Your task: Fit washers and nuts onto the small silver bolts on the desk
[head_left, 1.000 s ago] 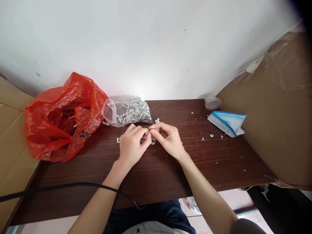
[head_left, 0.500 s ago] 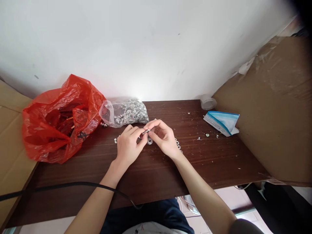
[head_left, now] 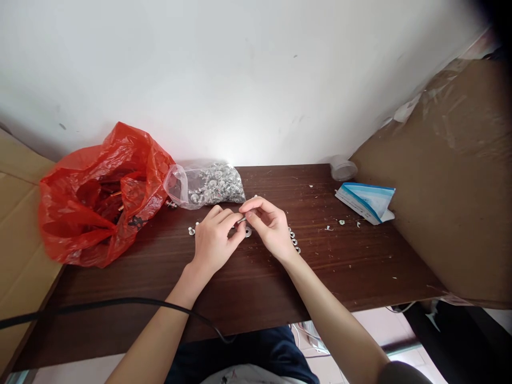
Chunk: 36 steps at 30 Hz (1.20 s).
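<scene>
My left hand (head_left: 216, 234) and my right hand (head_left: 269, 226) meet above the middle of the dark brown table (head_left: 256, 277). Both have their fingers pinched on a small metal part (head_left: 241, 219), mostly covered by the fingertips. Just below the fingertips lies a metal washer (head_left: 248, 232). Several small metal rings (head_left: 295, 242) form a row beside my right wrist. To the left of my left hand is a small screw-like piece (head_left: 191, 231). Behind my hands rests a clear bag (head_left: 218, 184) filled with small metal parts.
A red plastic bag (head_left: 100, 202) stands at the left. On the right are a blue and white packet (head_left: 368, 201), a round clear container (head_left: 343, 169) and a cardboard panel (head_left: 448, 181). A black cable (head_left: 120, 302) crosses the front left.
The fingertips have closed further over the small metal part, so less of it shows. Both hands stay nearly in place; the whole view has shifted slightly.
</scene>
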Tool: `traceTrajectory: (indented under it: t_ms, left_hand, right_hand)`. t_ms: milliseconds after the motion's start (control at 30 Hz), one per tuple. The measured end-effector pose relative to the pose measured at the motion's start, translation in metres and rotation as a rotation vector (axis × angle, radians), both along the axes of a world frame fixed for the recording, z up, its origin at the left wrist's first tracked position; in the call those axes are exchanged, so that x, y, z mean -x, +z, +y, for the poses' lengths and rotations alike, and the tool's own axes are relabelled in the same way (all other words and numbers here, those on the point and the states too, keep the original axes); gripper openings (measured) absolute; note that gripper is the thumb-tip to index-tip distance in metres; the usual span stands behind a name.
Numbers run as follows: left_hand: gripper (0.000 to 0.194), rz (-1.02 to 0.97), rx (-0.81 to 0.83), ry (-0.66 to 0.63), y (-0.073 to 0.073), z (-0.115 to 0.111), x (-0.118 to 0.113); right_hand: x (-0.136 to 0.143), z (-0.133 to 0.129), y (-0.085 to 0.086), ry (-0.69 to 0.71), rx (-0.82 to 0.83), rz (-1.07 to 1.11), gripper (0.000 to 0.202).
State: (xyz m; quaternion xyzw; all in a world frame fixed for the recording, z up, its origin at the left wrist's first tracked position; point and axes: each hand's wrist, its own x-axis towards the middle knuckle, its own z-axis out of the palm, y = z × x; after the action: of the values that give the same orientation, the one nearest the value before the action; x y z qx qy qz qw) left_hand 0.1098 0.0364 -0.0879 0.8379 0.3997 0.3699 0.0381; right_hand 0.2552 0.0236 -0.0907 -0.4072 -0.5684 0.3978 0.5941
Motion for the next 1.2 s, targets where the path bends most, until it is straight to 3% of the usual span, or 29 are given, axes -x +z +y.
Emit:
traceTrajectory:
  t_ms: [200, 333, 533, 700, 867, 1200]
  left_hand:
    - [0.015, -0.004, -0.020, -0.001, 0.0005, -0.0011, -0.0005]
    - [0.014, -0.038, -0.016, 0.024, -0.0004, 0.0003, 0.0001]
    - [0.013, -0.052, 0.000, 0.018, -0.0027, 0.0024, 0.0016]
    - [0.015, -0.056, -0.001, 0.006, -0.0020, 0.0022, 0.0009]
    - [0.013, -0.067, -0.018, -0.039, -0.0037, 0.0018, -0.0003]
    - [0.012, -0.082, -0.037, -0.011, -0.0033, 0.0033, 0.0008]
  right_hand:
    - [-0.0091, 0.0019, 0.0012, -0.084, 0.042, -0.319, 0.021]
    - [-0.0108, 0.0029, -0.0009, -0.019, 0.074, -0.231, 0.019]
    - [-0.0099, 0.0009, 0.0004, 0.058, -0.077, -0.170, 0.008]
    - [-0.0078, 0.0004, 0.0018, 0.023, -0.100, -0.158, 0.009]
    - [-0.0073, 0.0022, -0.0024, -0.035, -0.010, -0.081, 0.012]
    - [-0.0109, 0.0014, 0.0027, -0.076, 0.025, -0.408, 0.029]
